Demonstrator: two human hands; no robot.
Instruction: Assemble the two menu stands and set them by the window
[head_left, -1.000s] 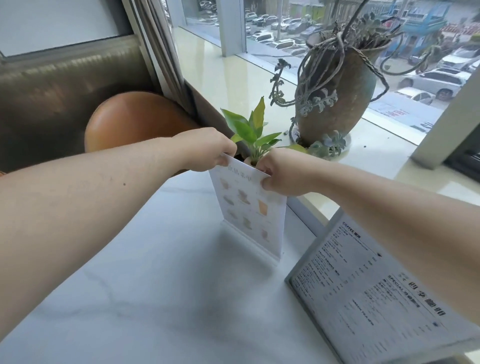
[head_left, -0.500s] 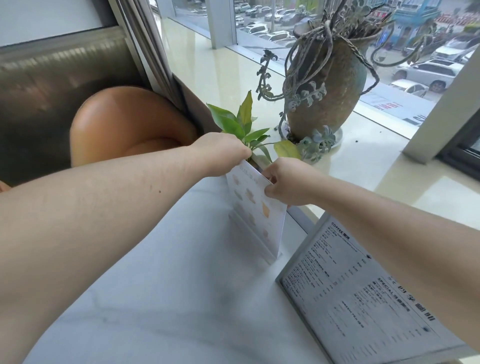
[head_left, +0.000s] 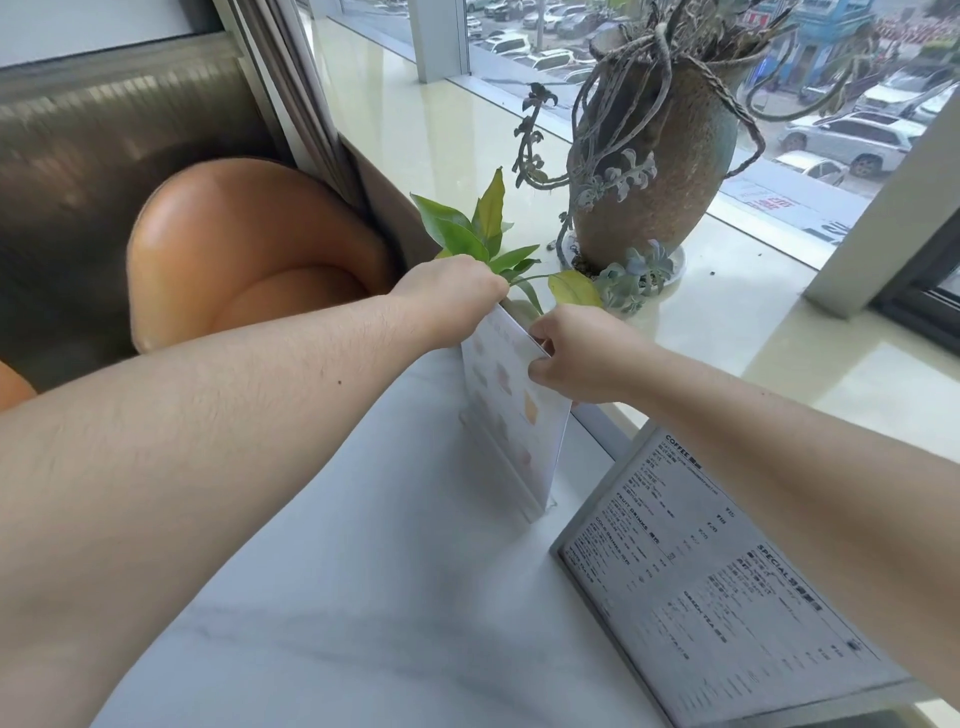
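Note:
A small clear menu stand (head_left: 511, 415) with a drinks card in it stands upright on the white marble table (head_left: 395, 597), near the window-side edge. My left hand (head_left: 452, 296) pinches its top left corner. My right hand (head_left: 569, 353) grips its top right edge. The stand is turned at an angle, its base on the table. A second, larger menu stand (head_left: 727, 582) with black text leans at the table's right, partly under my right forearm.
A small green leafy plant (head_left: 483, 234) sits just behind the held stand. A large brown pot (head_left: 660, 166) with trailing succulents stands on the glossy window sill (head_left: 753, 322). An orange chair back (head_left: 234, 244) is at the left, beyond the table.
The small stand has been turned so its face angles more to the left, and both hands have shifted with it toward the window edge. The larger stand stays in place.

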